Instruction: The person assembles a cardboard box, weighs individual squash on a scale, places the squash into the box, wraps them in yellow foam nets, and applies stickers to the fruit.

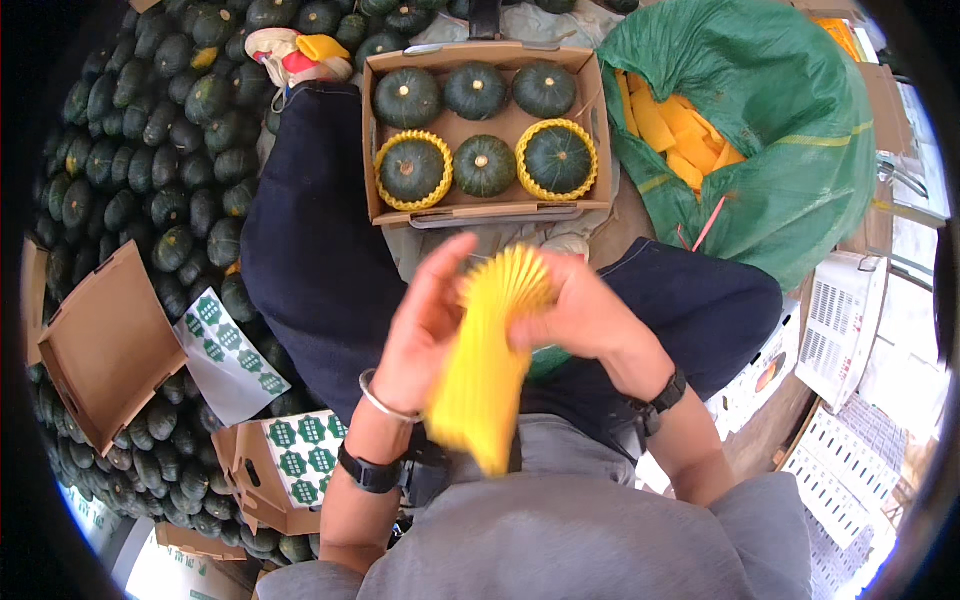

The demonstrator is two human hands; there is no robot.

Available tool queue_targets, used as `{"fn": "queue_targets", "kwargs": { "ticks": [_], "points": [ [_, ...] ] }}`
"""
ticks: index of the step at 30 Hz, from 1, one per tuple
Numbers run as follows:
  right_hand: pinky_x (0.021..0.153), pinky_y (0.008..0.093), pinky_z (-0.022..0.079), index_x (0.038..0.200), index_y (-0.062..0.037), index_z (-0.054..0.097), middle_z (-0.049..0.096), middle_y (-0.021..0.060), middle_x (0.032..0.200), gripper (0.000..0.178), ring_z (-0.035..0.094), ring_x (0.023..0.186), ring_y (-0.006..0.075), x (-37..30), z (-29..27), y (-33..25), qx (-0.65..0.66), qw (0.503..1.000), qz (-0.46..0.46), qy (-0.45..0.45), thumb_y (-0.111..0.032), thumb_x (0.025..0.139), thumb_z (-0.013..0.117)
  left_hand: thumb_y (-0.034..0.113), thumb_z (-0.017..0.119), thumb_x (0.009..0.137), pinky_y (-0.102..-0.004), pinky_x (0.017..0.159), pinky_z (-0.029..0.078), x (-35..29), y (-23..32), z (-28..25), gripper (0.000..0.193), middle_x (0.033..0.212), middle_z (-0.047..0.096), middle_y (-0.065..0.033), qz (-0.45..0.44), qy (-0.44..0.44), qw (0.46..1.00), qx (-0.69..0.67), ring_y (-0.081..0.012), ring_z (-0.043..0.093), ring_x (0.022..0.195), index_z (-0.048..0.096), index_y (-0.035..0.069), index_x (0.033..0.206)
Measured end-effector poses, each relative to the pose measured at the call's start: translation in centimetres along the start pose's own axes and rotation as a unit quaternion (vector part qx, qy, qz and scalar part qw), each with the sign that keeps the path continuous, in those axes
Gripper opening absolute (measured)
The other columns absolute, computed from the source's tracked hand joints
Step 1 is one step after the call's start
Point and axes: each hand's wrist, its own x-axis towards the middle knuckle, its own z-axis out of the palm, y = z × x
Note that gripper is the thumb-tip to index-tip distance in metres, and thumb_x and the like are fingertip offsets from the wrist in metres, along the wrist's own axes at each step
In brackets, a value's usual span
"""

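Note:
A yellow pleated foam sleeve (pixel 480 370) is held up over my lap, blurred by motion. My right hand (pixel 580 308) grips its upper end, the thumb pressed on the front. My left hand (pixel 428 310) is at the sleeve's left edge with its fingers stretched upward, also smeared. Beyond my hands, an open cardboard box (pixel 490 212) holds several dark green squashes in two rows. In its near row, the left squash (pixel 412 170) and the right squash (pixel 558 160) sit in yellow foam collars; the middle squash (pixel 485 166) is bare.
A large green sack (pixel 780 190) at right holds yellow foam pieces (pixel 675 130). Squashes (pixel 160 160) are piled along the left. An open carton (pixel 110 345), a sticker sheet (pixel 230 350) and another carton (pixel 250 475) lie on them. White printed boxes (pixel 840 320) stand at right.

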Motion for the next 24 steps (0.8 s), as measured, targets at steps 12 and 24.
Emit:
{"fn": "queue_targets", "kwargs": {
  "ticks": [12, 24],
  "points": [
    [0.077, 0.0268, 0.050, 0.120, -0.0023, 0.048, 0.064, 0.0041, 0.098, 0.054, 0.061, 0.085, 0.0114, -2.2, -2.3, 2.2, -0.087, 0.983, 0.117, -0.116, -0.005, 0.072, 0.075, 0.056, 0.064, 0.080, -0.0203, 0.071, 0.045, 0.1, 1.7, -2.4, 0.090, 0.088, 0.060, -0.0042, -0.161, -0.136, 0.956, -0.205, -0.0084, 0.057, 0.078, 0.030, -0.006, 0.136],
    [0.073, 0.0424, 0.044, 0.103, 0.0004, 0.041, 0.054, 0.0226, 0.085, 0.027, 0.055, 0.080, 0.0378, 17.4, -16.6, 2.5, -0.640, 0.762, -0.064, 0.077, -0.019, 0.088, 0.052, 0.014, 0.054, 0.090, -0.0300, 0.059, 0.050, 17.5, -8.0, -8.0, 0.020, 0.087, 0.061, -0.0094, -0.143, 0.215, 0.966, -0.026, -0.0163, 0.061, 0.072, 0.050, -0.002, 0.102]
  ]
}}
